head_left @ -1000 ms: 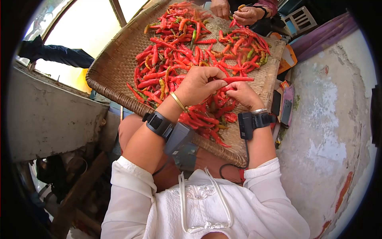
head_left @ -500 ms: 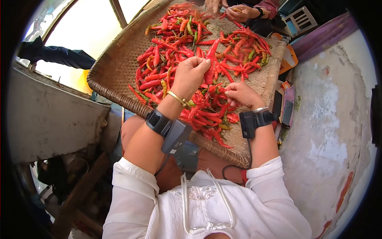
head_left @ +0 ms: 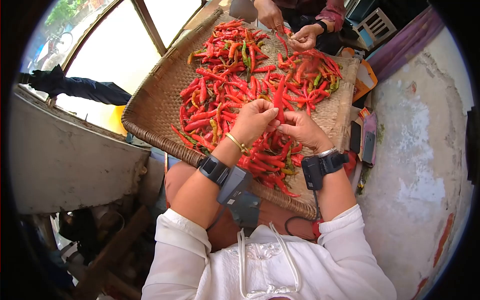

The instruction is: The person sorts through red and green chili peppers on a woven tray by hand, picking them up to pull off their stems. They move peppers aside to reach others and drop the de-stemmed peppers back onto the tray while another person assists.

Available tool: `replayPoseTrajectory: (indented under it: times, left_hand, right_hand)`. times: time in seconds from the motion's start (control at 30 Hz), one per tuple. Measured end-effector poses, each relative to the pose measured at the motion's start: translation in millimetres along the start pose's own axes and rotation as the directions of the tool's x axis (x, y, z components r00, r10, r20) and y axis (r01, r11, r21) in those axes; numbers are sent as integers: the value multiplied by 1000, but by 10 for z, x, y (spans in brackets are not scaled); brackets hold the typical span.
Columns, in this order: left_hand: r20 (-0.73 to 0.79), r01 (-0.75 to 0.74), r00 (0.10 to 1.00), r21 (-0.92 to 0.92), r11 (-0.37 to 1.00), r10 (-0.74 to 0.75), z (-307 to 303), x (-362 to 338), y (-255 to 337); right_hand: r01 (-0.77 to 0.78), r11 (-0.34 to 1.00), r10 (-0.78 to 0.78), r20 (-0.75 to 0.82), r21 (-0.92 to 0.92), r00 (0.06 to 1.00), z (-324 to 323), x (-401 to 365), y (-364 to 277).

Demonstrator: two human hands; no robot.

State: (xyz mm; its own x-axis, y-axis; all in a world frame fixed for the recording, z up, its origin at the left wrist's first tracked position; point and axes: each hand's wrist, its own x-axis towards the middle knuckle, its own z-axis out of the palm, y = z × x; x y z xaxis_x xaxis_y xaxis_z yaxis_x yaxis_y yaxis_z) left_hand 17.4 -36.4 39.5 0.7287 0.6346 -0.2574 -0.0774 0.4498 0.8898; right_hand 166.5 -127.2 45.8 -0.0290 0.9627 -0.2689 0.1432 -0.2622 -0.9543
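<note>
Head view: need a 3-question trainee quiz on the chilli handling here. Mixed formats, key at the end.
1. True or false: the left hand and the right hand both pinch the same red chilli, which stands roughly upright.
2. Where does the chilli pile lie? A: in a metal bowl. B: on a woven tray. C: in a plastic crate.
3. Fill the gap: the other person's hands are at the tray's ___ edge, as seen from the wearer (near or far).
Key: 1 true; 2 B; 3 far.
</note>
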Motion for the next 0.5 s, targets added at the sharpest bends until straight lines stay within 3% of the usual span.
replayPoseTrajectory:
  times: [0.03, 0.07, 0.1, 0.13, 0.17, 0.23, 0.27, 0.3, 0.33, 0.37, 0.43, 0.5]
  left_hand:
    - [38, 22, 999, 22, 1000, -23, -5, -13, 16]
    - [61, 50, 997, 34, 998, -52, 8, -39, 37]
    - [6, 79, 997, 191, 978, -82, 34, -59, 72]
    - [-1, 10, 1000, 267, 964, -10, 40, -65, 52]
    - [-2, -54, 998, 345, 937, 59, 45, -75, 46]
    - [-52, -67, 995, 345, 936, 91, 12, -6, -40]
    - [-43, -147, 980, 491, 859, 192, -35, 26, -93]
    - [-20, -215, 957, 622, 753, 290, -90, 50, -147]
    - [26, -266, 921, 771, 579, 389, -89, -8, -113]
    - [50, -239, 937, 816, 527, 347, -69, -63, -58]
    - [123, -220, 959, 894, 391, 256, -56, -119, -24]
    - [130, -221, 956, 909, 353, 262, -98, -97, -87]
  right_hand:
    - [11, 1000, -11, 3, -2, 1000, 14, -18, -25]
    - [-88, 996, 88, 3, -21, 996, 8, -34, -73]
    - [-185, 982, 185, -2, -38, 983, -14, -46, -133]
    - [-256, 952, 265, 30, -166, 964, -63, -48, -219]
    - [-235, 959, 243, 36, -159, 969, -121, -18, -231]
    - [-259, 948, 226, -182, -186, 957, -206, 37, -229]
    - [-80, 996, 88, -330, 38, 940, -176, 54, -237]
    - [138, 964, -9, -489, 228, 872, -136, 69, -244]
    - [118, 986, -38, -525, 120, 850, -150, 57, -241]
    - [90, 996, -69, -557, 10, 828, -134, 32, -278]
    - [235, 971, -174, -524, 51, 833, 27, -143, -391]
    - [560, 812, -551, -528, -161, 647, 386, -569, -747]
